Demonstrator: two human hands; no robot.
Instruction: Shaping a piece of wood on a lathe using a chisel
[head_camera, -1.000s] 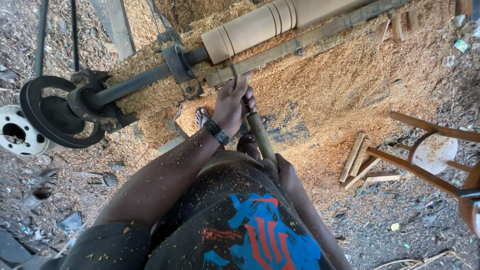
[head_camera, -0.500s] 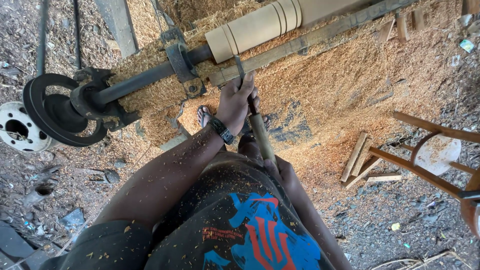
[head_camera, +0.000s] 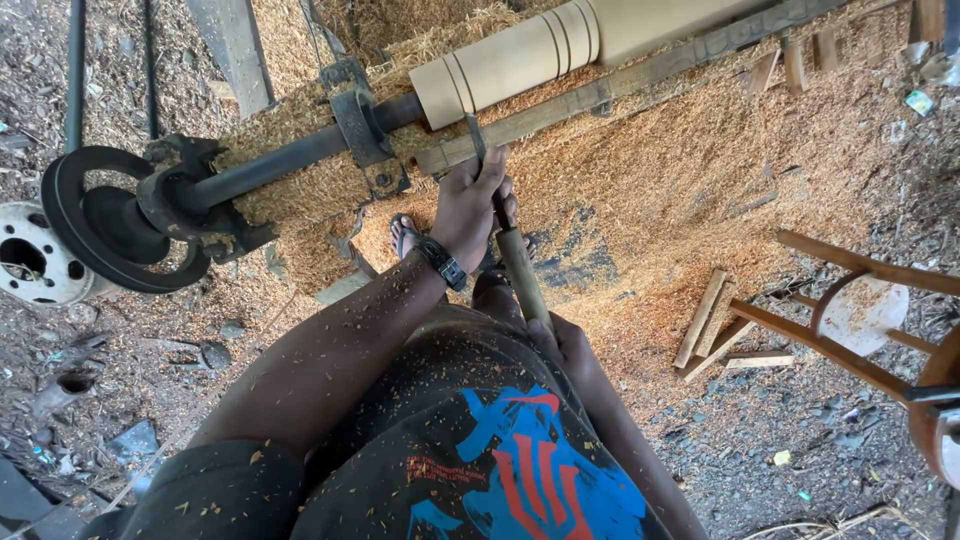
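A pale wooden cylinder (head_camera: 545, 50) with turned grooves sits on a lathe, held on a dark metal shaft (head_camera: 280, 165). My left hand (head_camera: 468, 205), a watch on its wrist, grips the metal blade of a long chisel (head_camera: 510, 235) near its tip, which rests on the wooden tool rest (head_camera: 620, 85) and touches the cylinder's left end. My right hand (head_camera: 568, 345) holds the end of the chisel's wooden handle close to my body, partly hidden by my shirt.
A black pulley wheel (head_camera: 100, 225) and a white wheel rim (head_camera: 30, 260) lie at the left. Deep sawdust (head_camera: 700, 190) covers the ground under the lathe. A wooden chair frame (head_camera: 850, 300) stands at the right, with wood offcuts (head_camera: 705, 320) beside it.
The view has shifted slightly. My left hand and the chisel tip have edged up along the rest toward the cylinder's end. Both hands keep their hold.
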